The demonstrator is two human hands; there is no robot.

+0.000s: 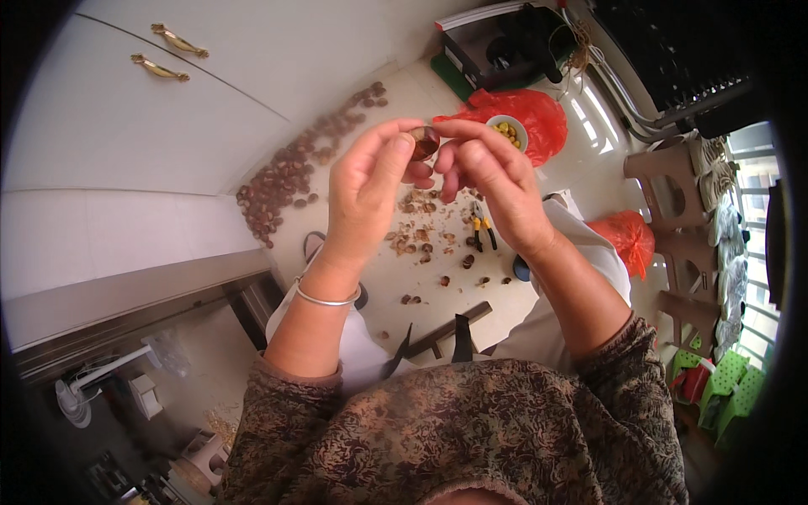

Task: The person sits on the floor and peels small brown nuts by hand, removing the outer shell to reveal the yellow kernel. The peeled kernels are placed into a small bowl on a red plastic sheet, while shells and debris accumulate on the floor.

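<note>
A brown chestnut (425, 142) with part of its shell opened is pinched between the thumb and fingers of my left hand (369, 177). My right hand (495, 173) is just to the right of it, fingers apart and curved, the index fingertip at or very near the nut; contact cannot be told. Beyond the right hand, a white bowl (523, 131) of yellow peeled chestnuts (505, 131) rests on a red plastic bag (550, 126). Pliers with yellow and black handles (485, 233) lie on the floor among shell scraps (413, 237).
Whole chestnuts (281, 180) are heaped along the white cabinet (158, 126). Another red bag (625, 240) sits beside my right leg, near brown plastic stools (663, 183) with shoes on them. An open box (499, 50) stands at the top.
</note>
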